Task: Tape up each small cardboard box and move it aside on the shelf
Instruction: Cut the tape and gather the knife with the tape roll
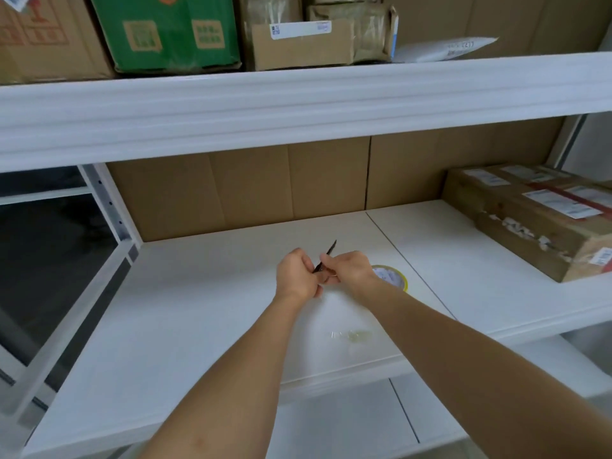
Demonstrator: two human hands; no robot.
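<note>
Nearest the camera, two bare forearms reach forward over the white shelf (172, 342). A small crumpled scrap of clear tape (354, 335) lies on the shelf between the forearms, closer to the right one.

Farther out, the two hands meet above the middle of the shelf. The left hand (296, 276) has its fingers curled round the lower end of a thin dark blade-like tool (326, 256). The right hand (351, 271) pinches the same tool just above, fingers bent over it, so both hands touch it and nearly touch each other. The tool's tip points up and away to the right.

Just beyond the right wrist, partly hidden by it, a roll of tape (392, 277) with a yellowish rim lies flat on the shelf.

Well apart to the right, a long cardboard box (530, 233) with white labels and a red strip rests on the shelf, its side face torn.

Brown cardboard sheets (248, 190) line the back. On the upper shelf (298, 104) stand a green box (165, 31) and several brown cartons (298, 41).
</note>
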